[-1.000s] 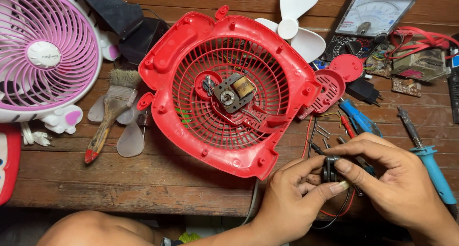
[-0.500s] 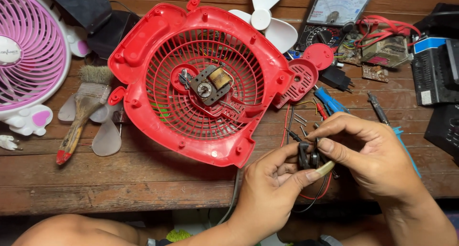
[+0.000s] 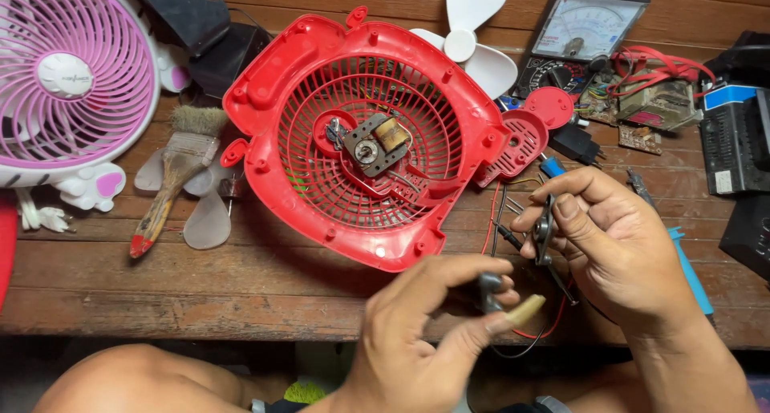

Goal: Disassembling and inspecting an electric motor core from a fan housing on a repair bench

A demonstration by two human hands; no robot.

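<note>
- Pink and white desk fan: far left, grille facing up, partly cut by the frame edge.
- Paintbrush: wooden handle, worn bristles at the far end; lies on the wooden table between the pink fan and the red shell, resting on clear fan blades.
- Red fan housing: centre of the table, round grille open to view, a small motor with a copper coil mounted at its middle.
- White propeller blade: just beyond the housing's far right rim.
- Left hand: enters from the near edge, wrist bent upward, fingers curled; thumb and forefinger pinch a small dark part at the table's near edge, right of the housing. The long forefinger nail projects to the right.
- Red and black wires: loop below and between the two hands.
- Right hand: enters from the near right, forearm angled toward the table; thumb and fingers close in a pinch on a small dark component held upright, just right of the housing's near rim. The two hands are near each other but apart.
- Blue-handled tool: lies on the table under the right hand.
- Analogue multimeter: far right, dial up.
- Circuit board: right of the meter, with red leads.
- Black boxes: far right edge.
</note>
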